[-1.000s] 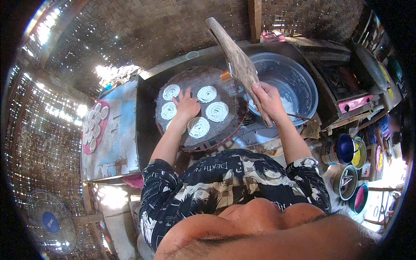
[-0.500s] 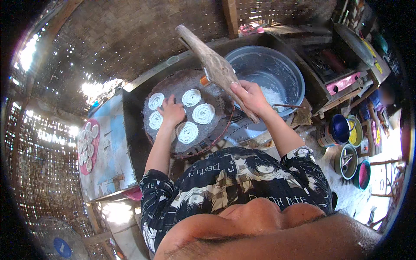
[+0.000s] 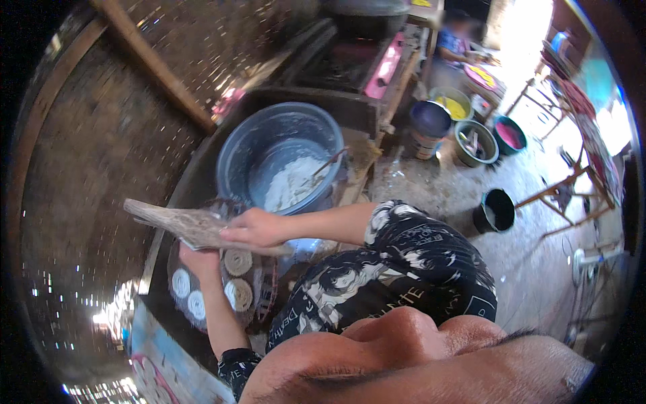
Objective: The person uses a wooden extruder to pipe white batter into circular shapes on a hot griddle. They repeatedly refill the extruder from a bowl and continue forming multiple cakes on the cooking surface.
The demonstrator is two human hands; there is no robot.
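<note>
My right hand (image 3: 257, 227) is wrapped round a rough, weathered piece of wood (image 3: 178, 221), which lies nearly level and points left. My left hand (image 3: 202, 261) is up against the wood's underside. Its fingers are mostly hidden there, so whether they grip is unclear. Below both hands, a round, dark, mesh-like tray (image 3: 266, 286) carries several white spiral-shaped rounds, one of them a coil (image 3: 238, 294) near the tray's right side. The wood and my hands cover the tray's far part.
Beyond the tray stands a big grey-blue basin (image 3: 232, 158) with white paste (image 3: 293, 182) and a stick. A stove (image 3: 356, 67) is behind it. Buckets, including a dark one (image 3: 494, 211), stand on the floor at right. Another person (image 3: 454, 50) sits far off near a wooden rack (image 3: 585, 161).
The view has swung to the right. My left hand has left the white spirals and come up to the wood. The wood, still in my right hand, has tipped closer to level.
</note>
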